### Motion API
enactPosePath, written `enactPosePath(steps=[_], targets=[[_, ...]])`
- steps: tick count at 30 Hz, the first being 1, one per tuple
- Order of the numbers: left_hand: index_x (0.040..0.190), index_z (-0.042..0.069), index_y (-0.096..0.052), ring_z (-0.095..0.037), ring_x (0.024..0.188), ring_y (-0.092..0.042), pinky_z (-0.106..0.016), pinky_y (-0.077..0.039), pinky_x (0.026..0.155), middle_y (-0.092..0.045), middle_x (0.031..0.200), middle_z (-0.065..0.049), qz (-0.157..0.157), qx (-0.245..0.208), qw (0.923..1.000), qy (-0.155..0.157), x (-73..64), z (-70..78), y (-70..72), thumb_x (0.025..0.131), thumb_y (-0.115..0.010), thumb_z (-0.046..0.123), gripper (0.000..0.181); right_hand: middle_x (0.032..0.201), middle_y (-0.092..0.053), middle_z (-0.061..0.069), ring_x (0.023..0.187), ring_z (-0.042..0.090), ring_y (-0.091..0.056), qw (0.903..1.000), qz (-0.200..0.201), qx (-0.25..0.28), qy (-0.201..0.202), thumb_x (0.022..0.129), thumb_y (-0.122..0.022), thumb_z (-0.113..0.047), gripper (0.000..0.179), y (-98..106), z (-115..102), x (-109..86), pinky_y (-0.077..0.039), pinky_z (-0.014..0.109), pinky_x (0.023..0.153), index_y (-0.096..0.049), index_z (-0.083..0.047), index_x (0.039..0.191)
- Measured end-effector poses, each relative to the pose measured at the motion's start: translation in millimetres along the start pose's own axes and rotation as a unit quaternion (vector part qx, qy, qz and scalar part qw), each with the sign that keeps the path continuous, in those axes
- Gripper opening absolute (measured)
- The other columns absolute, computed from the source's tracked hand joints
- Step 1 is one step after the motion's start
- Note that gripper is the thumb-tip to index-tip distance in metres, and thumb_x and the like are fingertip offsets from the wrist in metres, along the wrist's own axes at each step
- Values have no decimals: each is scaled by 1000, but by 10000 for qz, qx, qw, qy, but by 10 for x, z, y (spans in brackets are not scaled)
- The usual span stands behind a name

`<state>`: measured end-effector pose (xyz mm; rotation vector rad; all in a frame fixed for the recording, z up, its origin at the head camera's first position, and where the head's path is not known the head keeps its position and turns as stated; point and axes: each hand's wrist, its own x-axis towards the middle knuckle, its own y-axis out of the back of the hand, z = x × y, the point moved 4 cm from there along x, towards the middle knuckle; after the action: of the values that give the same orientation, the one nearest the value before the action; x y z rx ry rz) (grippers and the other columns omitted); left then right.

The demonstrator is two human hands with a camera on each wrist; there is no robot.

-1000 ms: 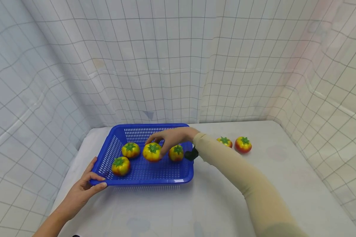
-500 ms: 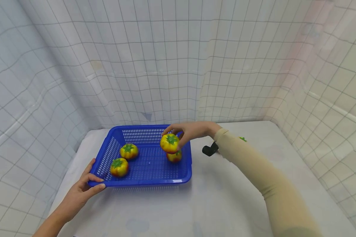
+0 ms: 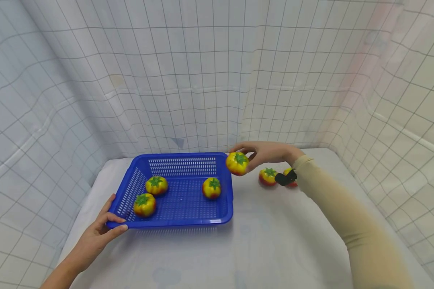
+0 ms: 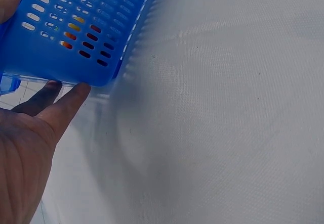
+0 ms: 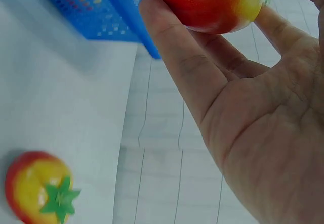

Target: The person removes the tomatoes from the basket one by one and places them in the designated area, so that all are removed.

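Observation:
My right hand (image 3: 265, 153) holds a yellow-and-red toy tomato (image 3: 237, 163) with a green leafy top between thumb and fingers. It is up at the far right corner of the blue plastic basket (image 3: 181, 221). In the right wrist view the red underside of that toy tomato (image 5: 207, 4) shows above the palm. My left hand (image 3: 97, 237) grips the basket's near left corner, thumb at the front rim. Inside the basket, two toy tomatoes (image 3: 156, 185) sit at the left and another toy tomato (image 3: 211, 188) at the right.
Right of the basket on the white table (image 3: 267, 241), a toy tomato (image 3: 267, 176) stands beside another, partly hidden behind the black strap (image 3: 286, 177) at my right wrist. White gridded curtains (image 3: 202, 80) enclose the table at the back and sides.
My right hand has lifted the toy tomato away from the basket's middle and carried it right, to the far right corner. The left hand has kept its hold on the basket.

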<state>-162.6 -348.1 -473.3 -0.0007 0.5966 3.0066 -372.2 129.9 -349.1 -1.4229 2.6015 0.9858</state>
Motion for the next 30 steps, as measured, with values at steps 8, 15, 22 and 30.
enactPosePath(steps=[8,15,22,30], targets=[[116,-1,-54,-60,147,-1,-6,-41,88,11,169,16,-6,155,9999,13,18,-11,10,104,-63,22,27,156,-37,3,144,31,-33,9981,416,233,-385,85,-82,-27,71,183,378,-351,-37,58,111,-49,-41,146],[117,0,-55,-58,148,0,-4,-38,87,11,169,17,15,318,9995,68,23,-10,17,104,-62,25,29,155,-40,-1,147,27,-29,9954,771,211,-523,88,-80,-32,65,320,668,-672,-31,57,115,-49,-44,144],[118,0,-55,-60,147,-2,-4,-38,87,11,169,18,43,371,9992,108,14,0,10,104,-63,26,30,158,-34,8,146,33,-31,9903,1056,531,-733,90,-79,-31,67,410,933,-984,-33,56,114,-46,-36,149],[119,-1,-54,-61,147,-3,-4,-39,86,12,171,10,35,204,9997,111,31,-19,-1,104,-62,21,27,160,-32,10,145,34,-34,9813,1466,845,-922,92,-76,-27,71,468,1252,-1286,-34,55,114,-41,-33,154]])
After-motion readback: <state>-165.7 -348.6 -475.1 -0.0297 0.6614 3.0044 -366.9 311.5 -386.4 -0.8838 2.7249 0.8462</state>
